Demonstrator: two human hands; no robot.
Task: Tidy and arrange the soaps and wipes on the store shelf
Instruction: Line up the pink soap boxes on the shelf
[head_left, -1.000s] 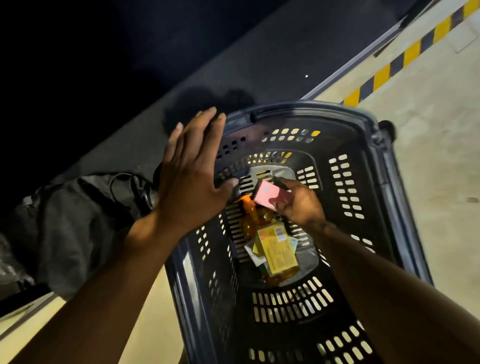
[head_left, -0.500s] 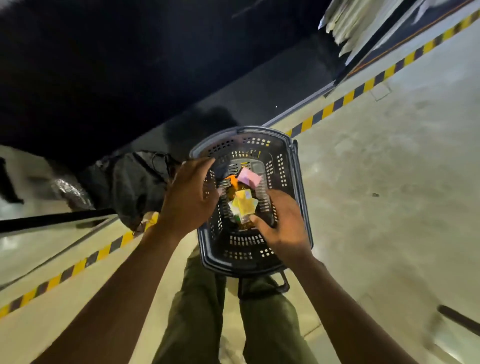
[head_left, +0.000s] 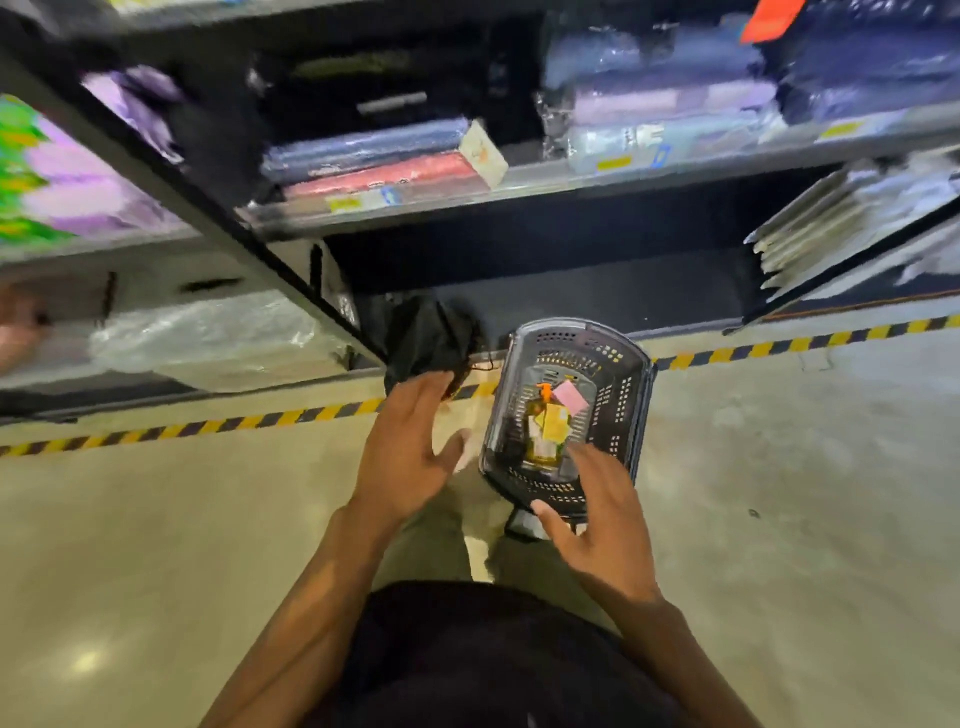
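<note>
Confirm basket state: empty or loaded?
Loaded: the basket holds a pink box, a yellow box and an orange-topped bottle on its bottom.

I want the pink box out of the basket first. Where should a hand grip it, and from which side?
Probably from above: the pink box lies uppermost in the basket, broad face up. Pinch its two long edges; the basket walls block sideways reach.

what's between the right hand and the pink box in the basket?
Head view: the yellow box lies on the floor of the basket, between the open right hand and the pink box.
</note>
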